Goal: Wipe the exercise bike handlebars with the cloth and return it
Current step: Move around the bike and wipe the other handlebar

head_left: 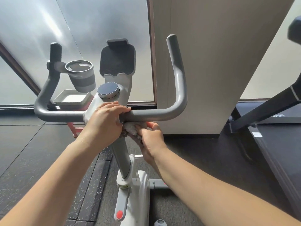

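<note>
Your exercise bike (130,185) stands on the dark rubber floor (32,152) with a treadmill (276,144) to its right, and its grey handlebars (154,115) sweep out from the central stem (121,154) and curve upward on both sides. A cup holder (80,75) hangs off the left bar, and a tablet holder (117,60) and a round knob (107,92) sit just above the centre of the handlebars. The grey cloth (132,130) is bunched beneath the bar, just right of the stem. From here it looks as though the risk is a dropped cloth: it is crumpled rather than wrapped round the bar, so a quick slide toward the right bend could pull it loose or leave the top of the bar unwiped. Your left hand (106,121) curls over the bar at the stem, fingers on top and thumb beneath, close against the cloth. Your right hand (150,139) grips the cloth from below, fingers closed into its folds, thumb lifted toward the bar.
</note>
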